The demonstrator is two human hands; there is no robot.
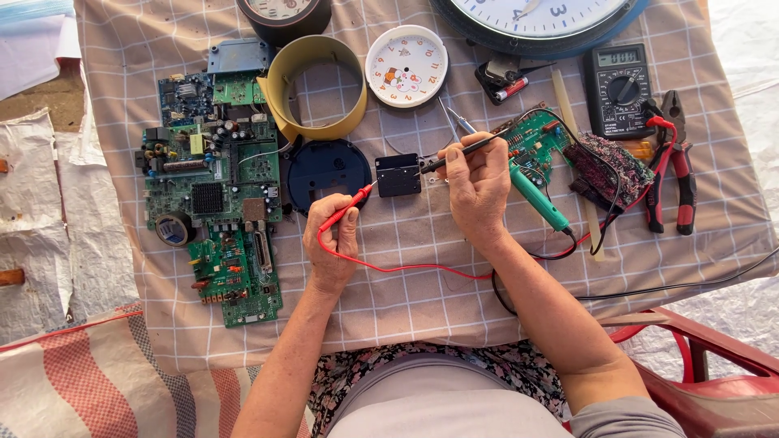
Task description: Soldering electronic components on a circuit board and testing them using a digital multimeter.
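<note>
Head view: left hand (331, 239) pinches red probe (347, 209); right hand (479, 182) pinches black probe (462, 151), both at black clock module (398, 175).

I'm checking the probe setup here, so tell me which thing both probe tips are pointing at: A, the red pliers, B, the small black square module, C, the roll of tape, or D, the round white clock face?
B: the left hand holds the red probe and the right hand the black probe, their tips meeting the small black square module from opposite sides.
</note>
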